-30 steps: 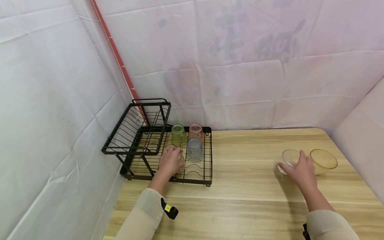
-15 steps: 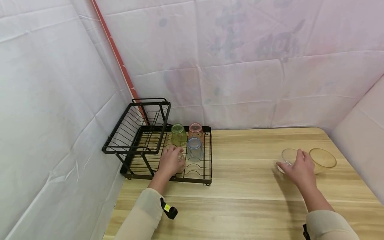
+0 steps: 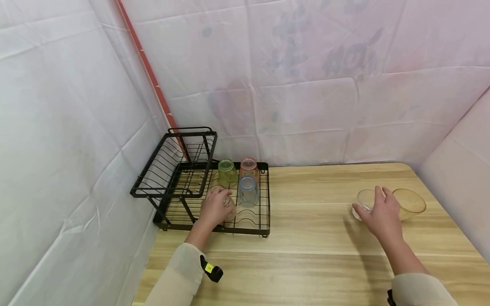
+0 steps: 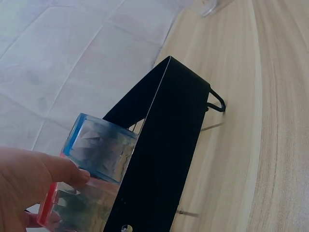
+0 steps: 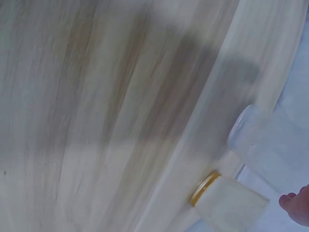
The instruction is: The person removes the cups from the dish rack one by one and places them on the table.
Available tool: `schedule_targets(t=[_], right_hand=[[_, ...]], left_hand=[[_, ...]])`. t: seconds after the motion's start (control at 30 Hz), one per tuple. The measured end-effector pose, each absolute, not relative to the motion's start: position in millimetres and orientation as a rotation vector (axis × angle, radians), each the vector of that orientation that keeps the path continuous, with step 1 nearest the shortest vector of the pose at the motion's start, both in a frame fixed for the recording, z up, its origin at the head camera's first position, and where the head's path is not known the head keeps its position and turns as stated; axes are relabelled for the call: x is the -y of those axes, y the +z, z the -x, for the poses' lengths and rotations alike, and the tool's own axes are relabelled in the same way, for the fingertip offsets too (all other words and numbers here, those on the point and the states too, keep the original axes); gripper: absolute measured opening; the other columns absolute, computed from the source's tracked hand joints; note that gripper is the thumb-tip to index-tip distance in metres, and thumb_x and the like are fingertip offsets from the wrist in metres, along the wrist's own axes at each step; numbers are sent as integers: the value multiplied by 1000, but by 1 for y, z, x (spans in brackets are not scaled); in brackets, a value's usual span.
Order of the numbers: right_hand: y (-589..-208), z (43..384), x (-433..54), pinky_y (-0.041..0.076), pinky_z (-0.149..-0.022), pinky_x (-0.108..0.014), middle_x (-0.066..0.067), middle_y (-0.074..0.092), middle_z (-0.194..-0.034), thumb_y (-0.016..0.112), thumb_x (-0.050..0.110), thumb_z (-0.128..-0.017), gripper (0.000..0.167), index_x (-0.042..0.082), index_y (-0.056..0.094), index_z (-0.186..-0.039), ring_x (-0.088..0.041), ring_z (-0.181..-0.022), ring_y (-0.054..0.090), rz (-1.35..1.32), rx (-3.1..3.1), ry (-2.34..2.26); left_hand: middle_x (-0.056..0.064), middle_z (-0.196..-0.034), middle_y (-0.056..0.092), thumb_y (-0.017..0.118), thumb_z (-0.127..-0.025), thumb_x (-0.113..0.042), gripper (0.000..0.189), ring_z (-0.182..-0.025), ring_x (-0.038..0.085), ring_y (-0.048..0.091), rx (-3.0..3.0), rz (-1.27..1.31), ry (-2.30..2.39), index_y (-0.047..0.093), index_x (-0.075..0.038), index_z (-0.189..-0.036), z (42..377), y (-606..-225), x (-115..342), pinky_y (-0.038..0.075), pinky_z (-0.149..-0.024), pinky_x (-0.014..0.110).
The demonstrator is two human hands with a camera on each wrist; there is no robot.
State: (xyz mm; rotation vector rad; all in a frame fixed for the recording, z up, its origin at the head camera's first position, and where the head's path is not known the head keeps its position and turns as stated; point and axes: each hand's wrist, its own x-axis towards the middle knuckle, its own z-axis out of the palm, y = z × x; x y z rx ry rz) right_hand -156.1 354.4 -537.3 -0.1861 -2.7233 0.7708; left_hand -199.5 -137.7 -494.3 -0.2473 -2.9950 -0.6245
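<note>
In the head view my left hand [image 3: 215, 208] grips an upside-down tumbler in the front of the dish rack, largely hiding it. The left wrist view shows my thumb [image 4: 72, 174] on this red-rimmed clear tumbler [image 4: 79, 205], beside a blue-rimmed tumbler [image 4: 99, 147]. My right hand [image 3: 383, 214] hovers at the rim of a clear glass [image 3: 365, 198], thumb and fingers spread. In the right wrist view, a fingertip [image 5: 298, 208] sits just off the top of that clear glass [image 5: 260, 140]. An amber-tinted glass [image 3: 409, 200] stands at its right.
A black two-tier dish rack [image 3: 245, 230] occupies the table's left side. In its lower tray stand upside-down green [image 3: 227, 172], pink [image 3: 249, 165] and blue [image 3: 248, 191] tumblers. White sheets [image 3: 298, 106] wall in the wooden table [image 3: 306, 263] at the back and sides.
My right hand has shifted slightly left and its fingers have lifted a little at the clear glass. My left hand stays on the tumbler in the rack. The view has shifted slightly.
</note>
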Motion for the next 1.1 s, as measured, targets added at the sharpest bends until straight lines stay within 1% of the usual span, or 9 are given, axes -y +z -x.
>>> schedule_targets(t=[0.17,0.4,0.57,0.67,0.83,1.0,1.1], right_hand=[[-532,154,-338,23,-105,-71,-42,25,-146,72,27,-87,86,-14,27,-146,-64,-129,25,76,2629,757],[-531,149,-303,29,-99,-73,-38,29,-147,73,24,-86,83,-10,29,-148,-61,-128,29,-29,2572,814],[-535,143,-272,29,-101,-72,-35,34,-144,75,20,-85,79,-9,34,-146,-60,-128,32,-110,2525,910],[-536,139,-254,31,-99,-72,-35,36,-143,74,22,-86,77,-9,35,-146,-58,-128,34,-142,2551,960],[-536,131,-228,35,-99,-70,-32,35,-145,70,28,-91,77,-4,32,-150,-53,-131,35,-182,2628,1060],[-535,126,-205,37,-101,-68,-27,36,-147,68,34,-93,77,1,31,-152,-49,-133,38,-254,2670,1143],[-534,124,-195,38,-102,-66,-25,36,-149,67,38,-93,78,5,30,-153,-46,-134,39,-280,2687,1179]], left_hand=[[3,-124,59,76,-79,-17,44,-122,37,51,2982,270,-659,67,-23,-121,199,-494,139,53,-79,48],[3,-125,58,78,-79,-15,43,-123,32,51,2963,276,-751,68,-24,-120,196,-493,138,53,-83,45],[4,-128,57,80,-80,-17,42,-123,28,51,2928,277,-883,68,-22,-119,194,-492,138,53,-87,45],[5,-128,57,81,-79,-15,41,-122,28,53,2882,295,-992,68,-19,-118,193,-493,140,52,-92,46],[5,-128,56,81,-80,-15,41,-119,26,53,2817,275,-1210,67,-16,-119,189,-499,144,49,-95,47],[3,-120,58,82,-81,-22,46,-107,21,54,2734,224,-1392,65,-12,-122,182,-507,149,49,-91,43],[0,-117,58,83,-80,-25,47,-105,20,54,2698,169,-1500,64,-15,-121,175,-508,150,50,-85,40]])
